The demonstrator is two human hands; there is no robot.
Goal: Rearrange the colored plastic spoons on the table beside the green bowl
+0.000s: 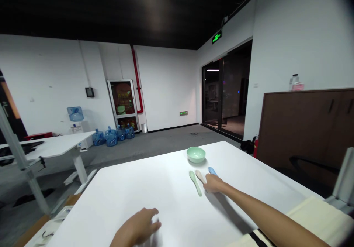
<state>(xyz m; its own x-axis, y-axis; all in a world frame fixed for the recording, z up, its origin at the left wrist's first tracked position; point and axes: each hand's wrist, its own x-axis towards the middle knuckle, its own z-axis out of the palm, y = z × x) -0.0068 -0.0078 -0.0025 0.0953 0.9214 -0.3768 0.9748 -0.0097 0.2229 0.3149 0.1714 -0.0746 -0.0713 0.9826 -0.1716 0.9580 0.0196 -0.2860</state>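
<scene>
In the head view, the right hand [214, 183] reaches across the white bench [110, 202], its fingers [208, 179] at a beige spoon [199, 176], beside a blue spoon [212, 171] and a green spoon [195, 182]; whether they grip, I cannot tell. The left hand [135, 226] lies loosely curled, holding nothing. A green bowl [196, 154] stands just beyond the spoons. Blue water jugs [111, 137] sit on the floor, well away.

Beige spoon [200, 176] partly under right hand [214, 183]

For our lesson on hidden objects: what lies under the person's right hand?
The right hand covers part of a beige spoon and a blue spoon; only their rounded ends show. Anything else beneath the hand cannot be seen.
</scene>
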